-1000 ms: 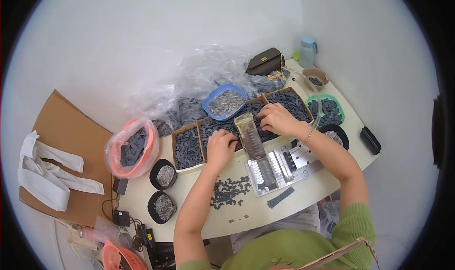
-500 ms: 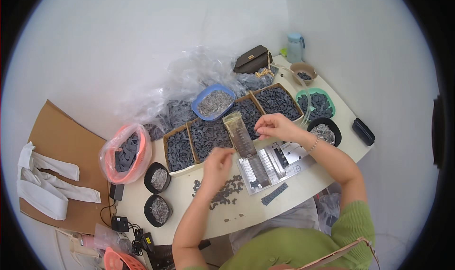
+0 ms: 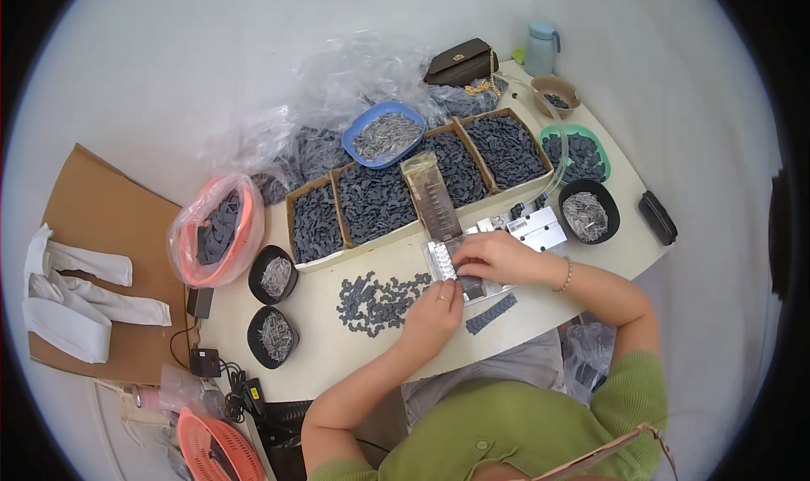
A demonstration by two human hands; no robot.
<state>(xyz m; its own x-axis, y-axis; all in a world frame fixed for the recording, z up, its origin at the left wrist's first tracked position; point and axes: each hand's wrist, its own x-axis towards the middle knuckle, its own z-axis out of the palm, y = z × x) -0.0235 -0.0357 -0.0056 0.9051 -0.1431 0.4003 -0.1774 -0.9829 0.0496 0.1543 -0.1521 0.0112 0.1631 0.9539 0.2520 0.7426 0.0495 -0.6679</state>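
My left hand [image 3: 432,314] rests at the left front edge of a silver metal fixture [image 3: 540,230], fingers bunched together. Bent over the middle of that fixture, my right hand [image 3: 504,259] has its fingertips pressed together close to my left fingertips. Whatever either hand pinches is too small or hidden to make out. A clear, ribbed, tape-covered block [image 3: 434,202] leans from the fixture's back edge against the parts tray. Small dark grey pieces [image 3: 380,302] lie scattered left of my hands. In front of the fixture is a dark ribbed strip [image 3: 491,313].
Behind the fixture stands a divided cardboard tray [image 3: 359,249] of dark pieces, with a blue basin [image 3: 346,139] of metal pins on it. Black bowls of pins [image 3: 292,289] [image 3: 613,219] flank the work. A pink basket [image 3: 253,219] stands left, a green bowl [image 3: 605,156] right.
Both hands have come down and inward onto the fixture; the left moved right, the right moved nearer me. The view has shifted slightly.
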